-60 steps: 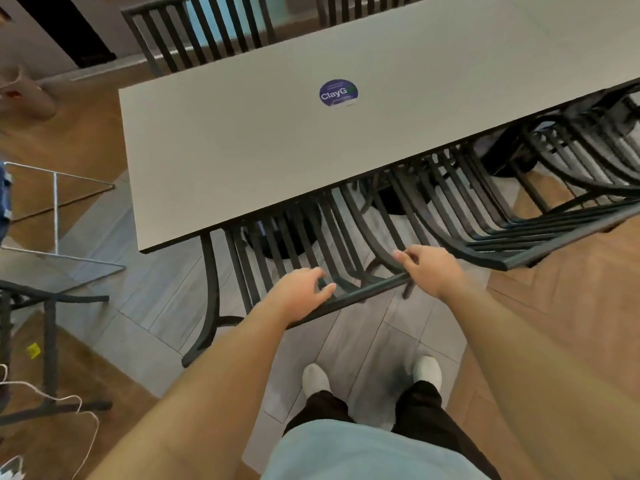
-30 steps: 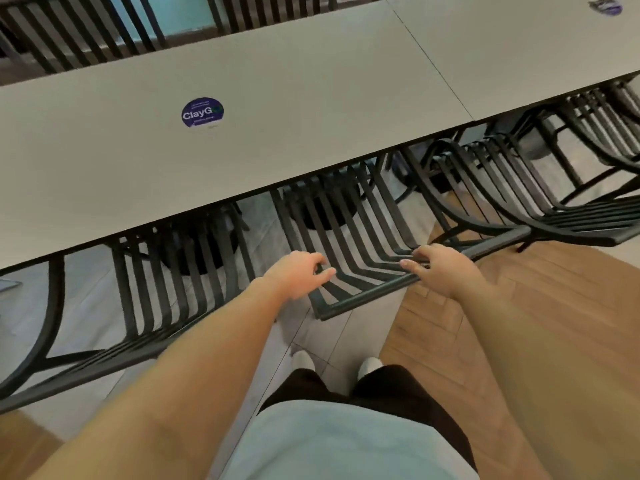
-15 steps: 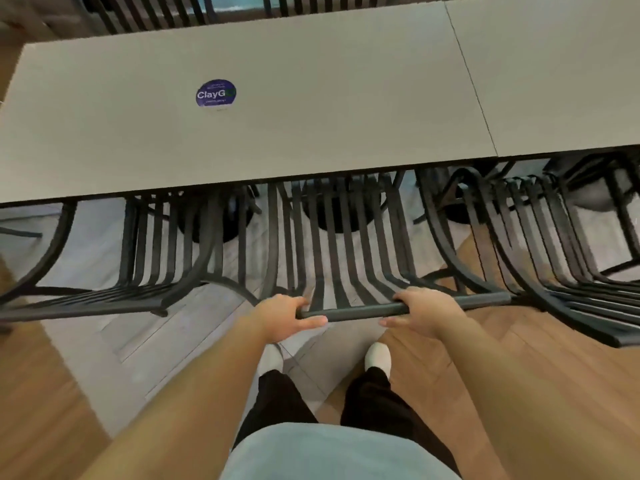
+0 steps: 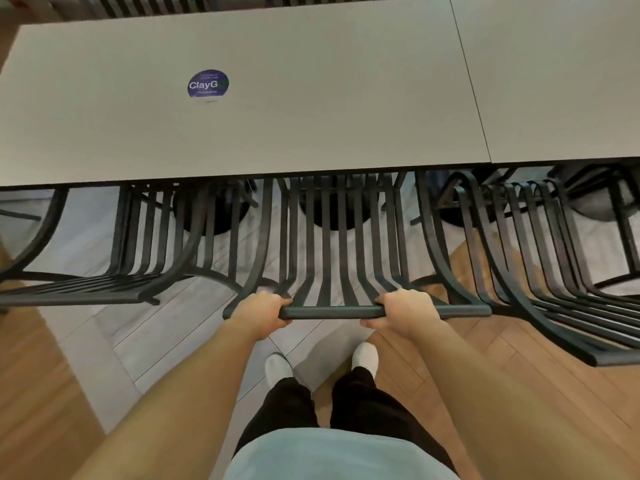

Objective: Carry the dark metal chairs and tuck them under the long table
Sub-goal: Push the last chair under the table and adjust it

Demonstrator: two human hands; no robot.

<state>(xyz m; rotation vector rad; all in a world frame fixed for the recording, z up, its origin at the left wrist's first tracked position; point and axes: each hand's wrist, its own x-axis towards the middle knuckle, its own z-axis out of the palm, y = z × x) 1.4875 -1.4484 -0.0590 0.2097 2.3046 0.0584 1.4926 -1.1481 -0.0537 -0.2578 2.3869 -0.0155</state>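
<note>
We are gripping the top rail of the middle chair (image 4: 332, 311), left hand (image 4: 258, 313) and right hand (image 4: 407, 311) both wrapped around it. Its seat is sitting under the desk (image 4: 311, 98) edge, seemingly tucked. Neighbouring chairs (image 4: 554, 271) are crowding both sides, leaving narrow gaps.

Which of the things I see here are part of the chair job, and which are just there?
Part of the job:
- middle chair, top rail held by left hand and right hand
- left chair
- right chair
- table

Just there:
- round sticker on the table
- far chairs beyond the table
</note>
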